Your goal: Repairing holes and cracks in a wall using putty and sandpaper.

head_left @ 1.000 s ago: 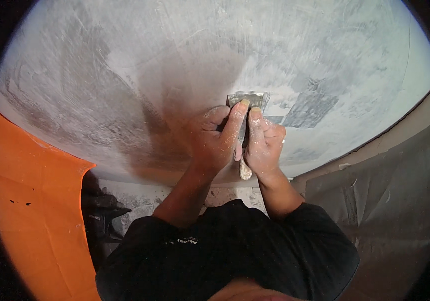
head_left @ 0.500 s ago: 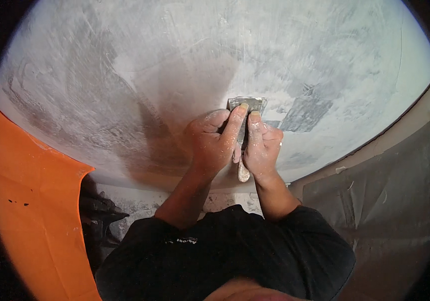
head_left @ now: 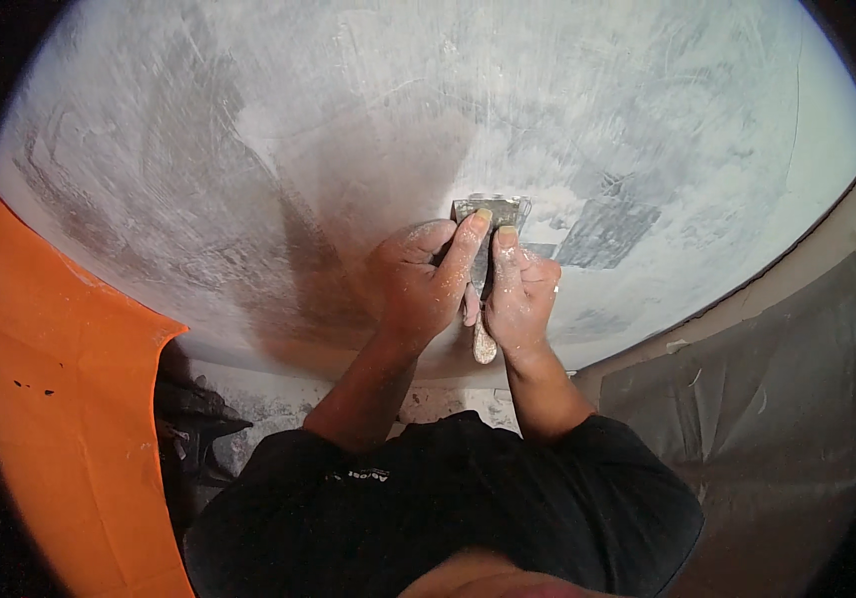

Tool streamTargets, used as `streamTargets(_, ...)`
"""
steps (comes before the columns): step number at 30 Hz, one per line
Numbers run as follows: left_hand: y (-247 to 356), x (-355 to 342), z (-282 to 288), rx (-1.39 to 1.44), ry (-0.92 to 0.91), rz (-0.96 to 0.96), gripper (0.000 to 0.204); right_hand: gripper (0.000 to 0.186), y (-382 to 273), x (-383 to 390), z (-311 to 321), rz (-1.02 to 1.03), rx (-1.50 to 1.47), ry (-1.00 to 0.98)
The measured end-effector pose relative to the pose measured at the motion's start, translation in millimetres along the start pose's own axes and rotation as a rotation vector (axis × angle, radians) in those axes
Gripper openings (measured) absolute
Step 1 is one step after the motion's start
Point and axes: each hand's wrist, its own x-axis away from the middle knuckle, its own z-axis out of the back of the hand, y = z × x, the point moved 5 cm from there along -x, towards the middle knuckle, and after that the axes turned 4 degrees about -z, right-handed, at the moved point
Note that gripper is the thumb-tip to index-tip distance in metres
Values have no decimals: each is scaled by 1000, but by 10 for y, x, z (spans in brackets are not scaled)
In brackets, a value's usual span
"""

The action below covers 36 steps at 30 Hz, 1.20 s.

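Note:
Both hands, dusted with white powder, are closed on a metal scraper (head_left: 492, 205) with a wide blade and a speckled handle (head_left: 485, 344). My left hand (head_left: 428, 274) presses its thumb on the blade, with its other fingers curled behind. My right hand (head_left: 519, 294) has its thumb on the blade just to the right. The blade lies against a large curved grey surface (head_left: 647, 90) mottled with white and darker patches. A darker square patch (head_left: 607, 234) is right of the blade, and the handle's end points toward my body.
An orange sheet (head_left: 64, 419) hangs at the left, beside a dark, unclear shape (head_left: 198, 429). A dark grey sheet (head_left: 767, 419) covers the right side below the curved rim. A pale, powder-stained strip (head_left: 458, 404) shows beyond my black shirt.
Both hands and the scraper have moved slightly down in the picture, toward my body, mostly in the first half second. The grip looks the same.

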Motion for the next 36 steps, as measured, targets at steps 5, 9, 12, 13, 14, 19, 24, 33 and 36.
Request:
streamTargets(5, -75, -21, 46, -108, -5, -74, 32, 44, -76, -7, -24, 47, 65, 21)
streamTargets(9, 28, 2, 21, -63, 0, -70, 34, 45, -69, -5, -19, 62, 80, 48)
streamTargets(12, 8, 8, 0, -30, -38, 36, 32, 45, -78, 4, -22, 84, 77, 69)
streamTargets(13, -6, 0, -1, -28, -51, 63, 30, 45, -73, 4, -38, 84, 79, 68)
streamTargets(14, -23, -5, 13, -26, -50, 64, 30, 46, -85, 5, -52, 119, 118, 90)
streamTargets(19, -46, 10, 33, -25, -55, 91, 31, 45, -134, 36, -92, 129, 143, 112)
streamTargets(24, 28, 30, 44, -99, -52, 93, 37, 46, -89, 6, -59, 162, 235, 187)
streamTargets(33, 114, 61, -39, 65, -29, 45, 39, 49, -17, -77, 23, 190, 284, 213)
streamTargets(36, 112, 105, -74, 23, -31, -37, 40, 46, -111, 108, 46, 161, 125, 146)
